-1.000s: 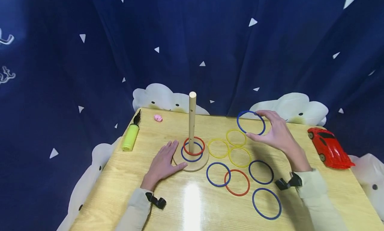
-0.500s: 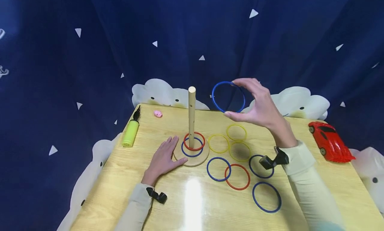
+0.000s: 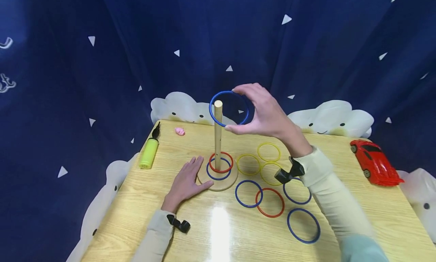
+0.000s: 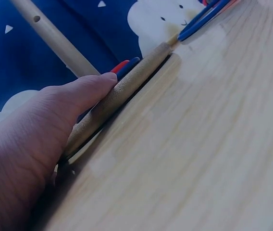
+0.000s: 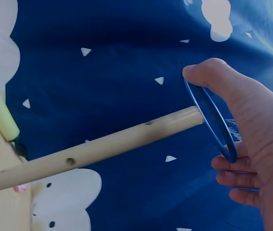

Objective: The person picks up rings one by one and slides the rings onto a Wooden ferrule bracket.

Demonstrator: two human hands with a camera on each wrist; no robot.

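Note:
My right hand (image 3: 262,112) pinches a blue ring (image 3: 214,99) in the air, its hoop level with the top of the wooden peg (image 3: 218,135). In the right wrist view the peg tip (image 5: 189,118) reaches the blue ring (image 5: 208,113) held between thumb and fingers. My left hand (image 3: 185,182) lies flat on the table with its fingers against the round wooden base (image 3: 226,182); the left wrist view shows the thumb (image 4: 79,94) touching the base edge (image 4: 127,91). A red ring (image 3: 221,162) and a blue ring (image 3: 218,175) lie round the peg on the base.
Several loose rings, yellow (image 3: 268,152), blue (image 3: 303,225) and red (image 3: 270,202), lie on the wooden table (image 3: 136,201) right of the base. A green lighter (image 3: 148,153) and a small pink toy (image 3: 179,131) sit at the back left, a red toy car (image 3: 372,162) at the right edge.
My right hand has lifted the blue ring off the table's right side and carried it up and left to the peg's top. The left hand has stayed by the base.

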